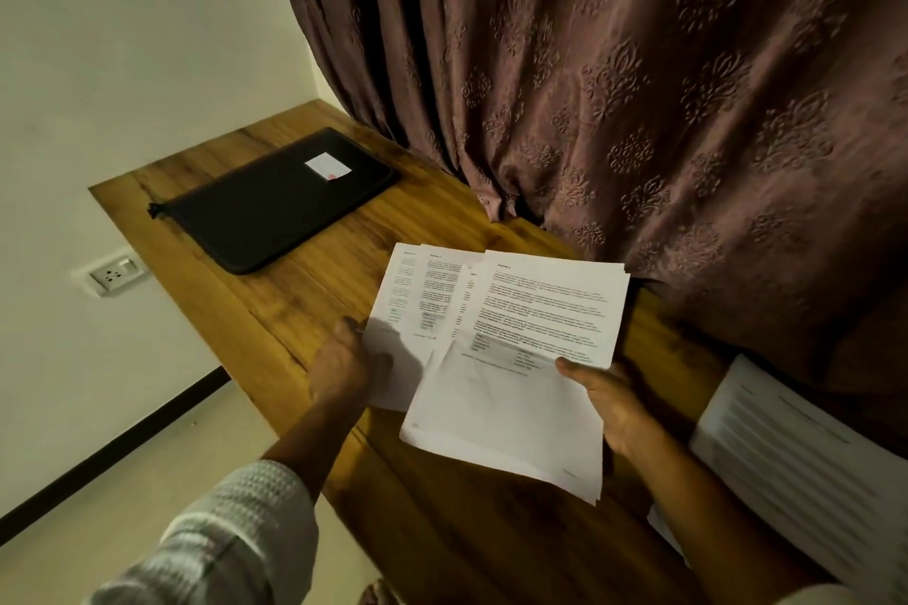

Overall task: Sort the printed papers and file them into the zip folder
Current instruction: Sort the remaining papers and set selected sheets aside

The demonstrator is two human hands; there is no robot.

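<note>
Fingers of the left hand curl closed around the lower left corner of the fanned printed papers, thumb on top of the sheets. On the opposite side, the right hand pinches the right edge of the same stack, its thumb pressed on the top page and the other fingers hidden beneath. The papers are held just above the wooden desk, spread so several text-covered pages overlap. Well apart, toward the far left end of the desk, lies the black zip folder, flat and closed, with a small white label on its cover. Another pile of printed sheets rests at the desk's right edge. A patterned brown curtain hangs behind the desk.
</note>
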